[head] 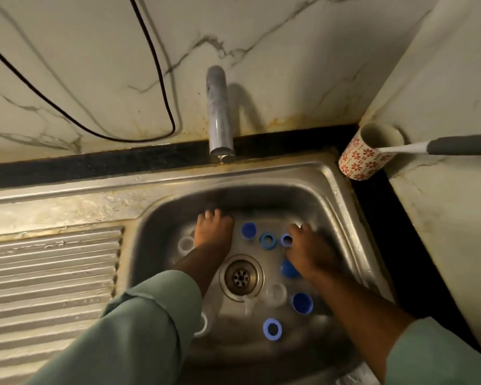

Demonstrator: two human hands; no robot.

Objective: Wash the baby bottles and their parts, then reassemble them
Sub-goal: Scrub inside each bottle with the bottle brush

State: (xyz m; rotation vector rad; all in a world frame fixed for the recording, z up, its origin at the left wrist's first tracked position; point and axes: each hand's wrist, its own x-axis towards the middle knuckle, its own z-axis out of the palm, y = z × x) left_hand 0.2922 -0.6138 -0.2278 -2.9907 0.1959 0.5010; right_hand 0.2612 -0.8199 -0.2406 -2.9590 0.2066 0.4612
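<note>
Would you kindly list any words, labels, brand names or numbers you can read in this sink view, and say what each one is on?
None can be read.
Mug: only a red flower pattern, no lettering.
Tap: plain metal, no brand visible.
Blue rings and caps in the sink, such as the cap: no markings that I can make out; any embossing would be too small and blurred.

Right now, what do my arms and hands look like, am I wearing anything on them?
Both arms wear loose, muted green sleeves, pushed back so the forearms are uncovered. The left hand and right hand are bare: no gloves, and no rings, watch or bracelets visible.
</note>
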